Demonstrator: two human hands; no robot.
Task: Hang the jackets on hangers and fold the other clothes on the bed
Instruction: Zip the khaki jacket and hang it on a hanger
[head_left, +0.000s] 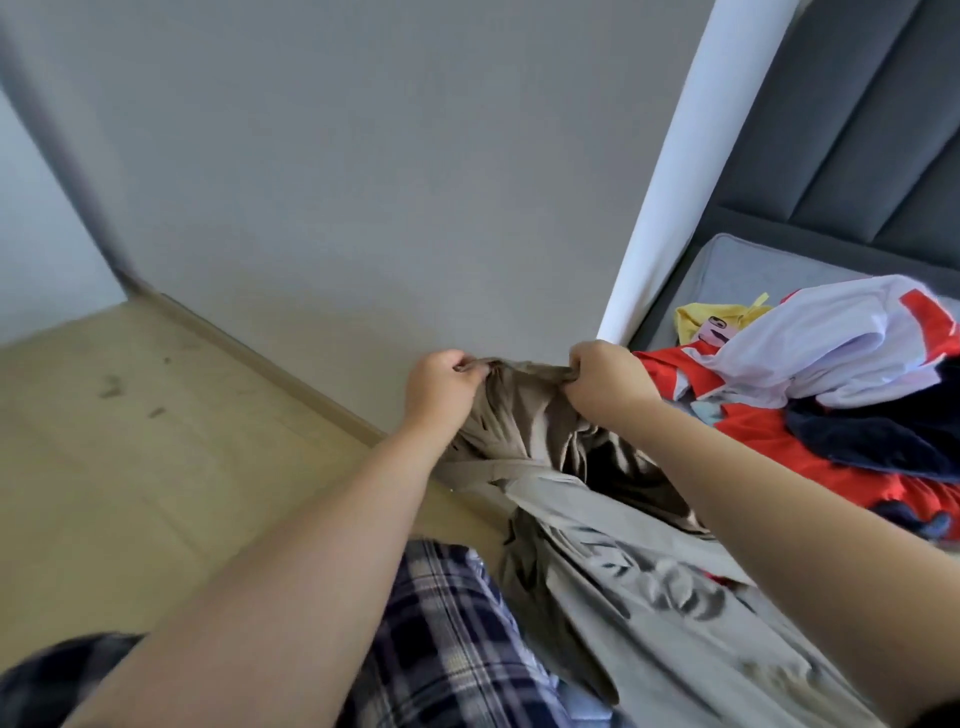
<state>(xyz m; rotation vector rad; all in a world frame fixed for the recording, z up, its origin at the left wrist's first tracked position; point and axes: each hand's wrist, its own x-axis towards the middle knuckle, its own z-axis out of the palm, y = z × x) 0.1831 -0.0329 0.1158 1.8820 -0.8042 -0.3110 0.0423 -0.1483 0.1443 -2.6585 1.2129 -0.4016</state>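
A khaki-beige garment (535, 431) hangs in front of me, its lower part draping down toward my legs. My left hand (441, 387) grips its top edge on the left. My right hand (605, 382) grips the same edge on the right, close to the bed. On the bed (727, 265) at the right lies a pile of clothes: a white and red top (841, 343), a red garment (753, 431), a dark navy piece (883, 441) and a yellow item (696, 317). No hanger shows in the head view.
A grey wall (389, 182) stands straight ahead, with a white vertical edge (670, 166) beside the dark padded headboard (841, 135). Light wooden floor (130, 441) spreads to the left. My plaid trousers (457, 639) show at the bottom.
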